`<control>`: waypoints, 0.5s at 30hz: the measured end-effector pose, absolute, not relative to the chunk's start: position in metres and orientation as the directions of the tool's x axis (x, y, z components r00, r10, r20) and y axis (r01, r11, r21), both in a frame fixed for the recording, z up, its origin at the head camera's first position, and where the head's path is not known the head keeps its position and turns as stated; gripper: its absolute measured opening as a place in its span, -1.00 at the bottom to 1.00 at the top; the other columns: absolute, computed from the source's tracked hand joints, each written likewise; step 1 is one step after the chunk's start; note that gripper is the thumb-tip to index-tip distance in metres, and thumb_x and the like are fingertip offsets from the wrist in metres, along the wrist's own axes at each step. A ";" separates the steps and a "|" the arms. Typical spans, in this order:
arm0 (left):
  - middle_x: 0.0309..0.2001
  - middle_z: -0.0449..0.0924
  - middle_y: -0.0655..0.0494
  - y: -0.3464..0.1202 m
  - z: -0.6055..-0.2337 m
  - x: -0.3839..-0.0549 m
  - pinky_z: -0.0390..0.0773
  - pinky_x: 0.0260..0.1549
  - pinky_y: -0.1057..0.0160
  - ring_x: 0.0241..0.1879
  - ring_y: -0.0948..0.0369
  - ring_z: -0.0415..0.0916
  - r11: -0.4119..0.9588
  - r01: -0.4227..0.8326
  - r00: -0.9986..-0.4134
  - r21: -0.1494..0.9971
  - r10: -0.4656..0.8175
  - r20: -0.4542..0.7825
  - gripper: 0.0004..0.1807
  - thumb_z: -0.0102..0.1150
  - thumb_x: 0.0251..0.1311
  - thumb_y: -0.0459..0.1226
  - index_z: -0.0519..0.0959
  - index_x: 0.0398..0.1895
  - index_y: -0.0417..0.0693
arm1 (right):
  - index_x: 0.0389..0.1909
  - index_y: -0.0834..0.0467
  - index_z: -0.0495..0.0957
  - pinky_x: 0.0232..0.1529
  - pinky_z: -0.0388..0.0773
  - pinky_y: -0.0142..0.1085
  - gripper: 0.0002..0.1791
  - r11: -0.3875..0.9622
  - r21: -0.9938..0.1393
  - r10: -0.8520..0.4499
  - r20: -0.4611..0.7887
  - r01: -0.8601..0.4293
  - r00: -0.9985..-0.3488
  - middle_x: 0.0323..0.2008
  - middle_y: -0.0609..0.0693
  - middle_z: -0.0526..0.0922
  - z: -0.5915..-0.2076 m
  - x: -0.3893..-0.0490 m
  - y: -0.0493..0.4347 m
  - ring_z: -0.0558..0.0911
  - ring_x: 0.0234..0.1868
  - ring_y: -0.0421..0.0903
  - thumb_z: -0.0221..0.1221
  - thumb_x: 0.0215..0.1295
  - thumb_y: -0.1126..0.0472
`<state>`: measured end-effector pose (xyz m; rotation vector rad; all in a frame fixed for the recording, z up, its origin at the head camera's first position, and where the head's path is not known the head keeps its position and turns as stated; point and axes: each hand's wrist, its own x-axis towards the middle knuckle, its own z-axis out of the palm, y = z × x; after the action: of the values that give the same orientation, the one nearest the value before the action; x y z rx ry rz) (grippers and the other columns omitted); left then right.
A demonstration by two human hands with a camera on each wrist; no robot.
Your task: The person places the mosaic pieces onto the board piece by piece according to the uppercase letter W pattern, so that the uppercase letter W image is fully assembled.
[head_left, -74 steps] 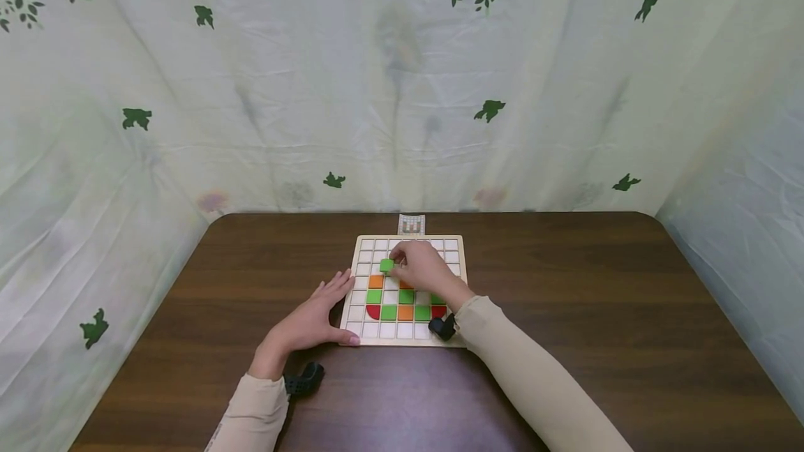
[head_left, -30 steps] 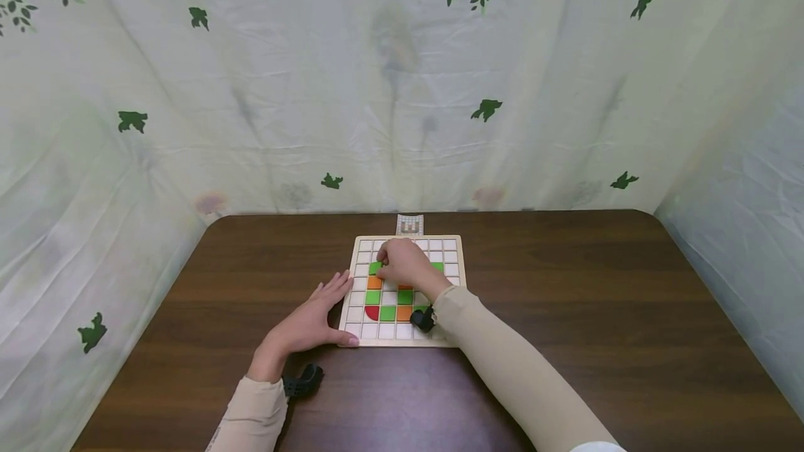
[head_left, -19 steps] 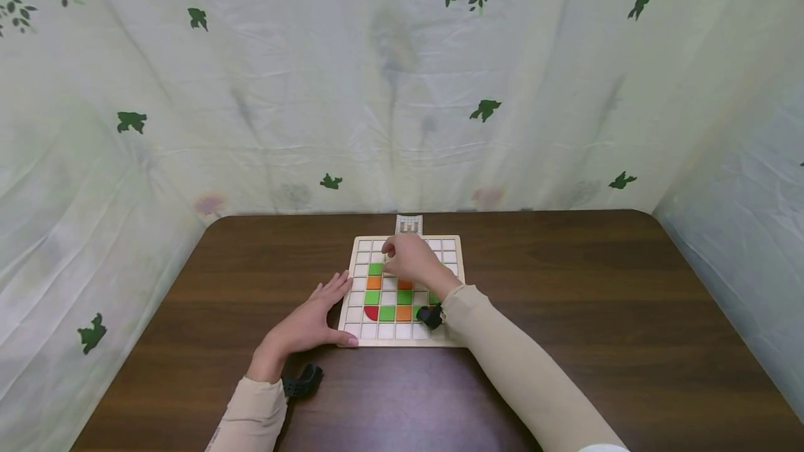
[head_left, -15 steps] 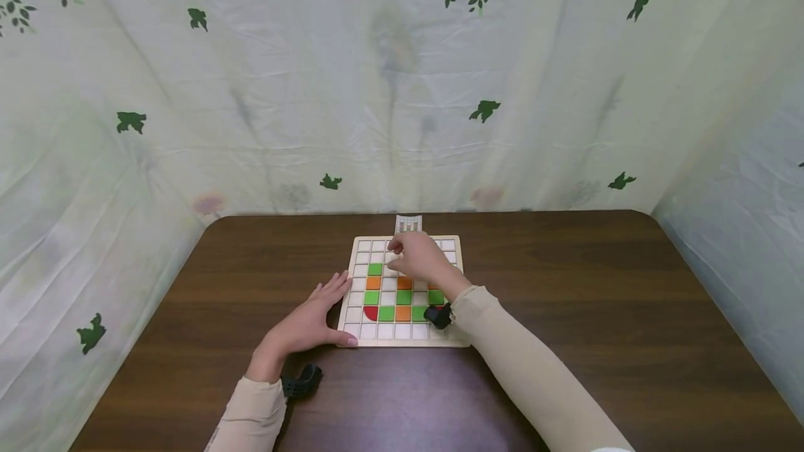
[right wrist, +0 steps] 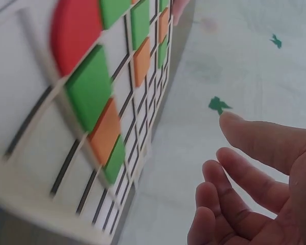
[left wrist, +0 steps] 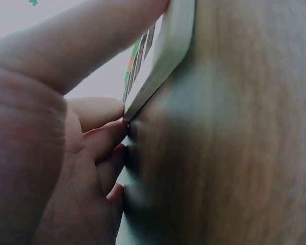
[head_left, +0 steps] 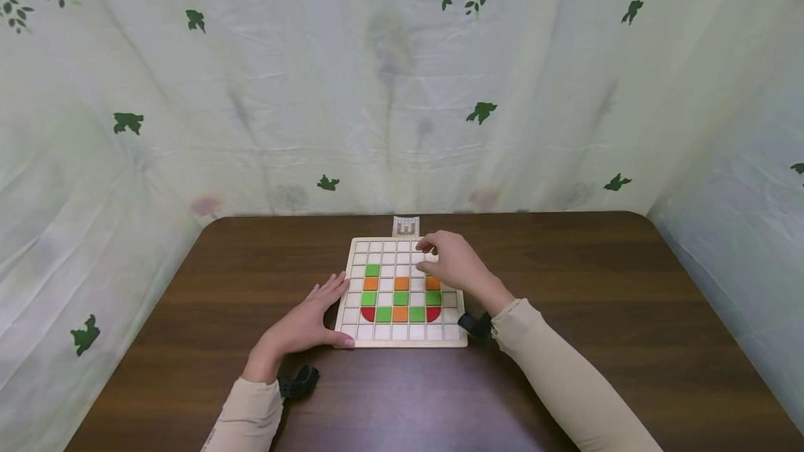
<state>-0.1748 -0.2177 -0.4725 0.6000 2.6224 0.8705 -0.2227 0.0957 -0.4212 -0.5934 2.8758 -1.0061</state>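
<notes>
A white gridded board (head_left: 402, 344) with a pale wooden rim lies on the table, bearing an E-like pattern of tiles. Green tiles, such as the far left one (head_left: 373, 270), alternate with orange tiles (head_left: 401, 283); rounded red tiles (head_left: 368, 314) fill the two near corners of the pattern. My left hand (head_left: 304, 321) steadies the board's left side, fingers straight along the edge and thumb on the near corner. Over the far right part hovers my right hand (head_left: 461, 264), fingers loosely curved around nothing; in the right wrist view its thumb and fingertips (right wrist: 229, 122) are apart.
A small printed card (head_left: 405, 227) lies just beyond the board's far edge. Brown wooden tabletop (head_left: 251, 257) extends to both sides, with a leaf-patterned white curtain (head_left: 402, 124) behind it. A dark wrist strap (head_left: 300, 382) sits at my left wrist.
My right hand pinched a green tile earlier, set it in the far left cell of the pattern, let go and drew back to the right. My left hand stays at the board's edge.
</notes>
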 end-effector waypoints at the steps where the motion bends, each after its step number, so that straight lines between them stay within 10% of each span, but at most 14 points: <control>1: 0.62 -0.13 -0.04 -0.217 -0.472 -0.175 -0.18 0.51 -0.15 0.59 -0.05 -0.27 0.728 0.289 -0.863 0.622 0.479 -0.159 0.30 0.54 -0.10 0.17 0.02 0.60 -0.17 | 0.03 0.24 0.67 -0.03 0.58 -0.12 -0.65 0.715 -0.607 -0.368 0.094 -0.346 -0.925 -0.08 0.08 0.68 -0.421 -0.221 0.101 0.59 -0.08 0.01 0.37 0.26 0.19; 15: 0.62 -0.14 -0.04 -0.218 -0.473 -0.175 -0.17 0.50 -0.16 0.59 -0.07 -0.27 0.726 0.298 -0.857 0.620 0.489 -0.161 0.28 0.53 -0.08 0.17 0.03 0.60 -0.18 | 0.09 0.25 0.63 -0.01 0.60 0.01 -0.61 0.744 -0.609 -0.258 0.119 -0.276 -0.959 -0.01 0.14 0.65 -0.430 -0.196 0.184 0.60 -0.03 0.07 0.37 0.28 0.20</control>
<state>-0.1752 -0.2180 -0.4728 0.6147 2.6174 0.8611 -0.1956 0.1836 -0.4299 -0.4524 2.9592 -1.0400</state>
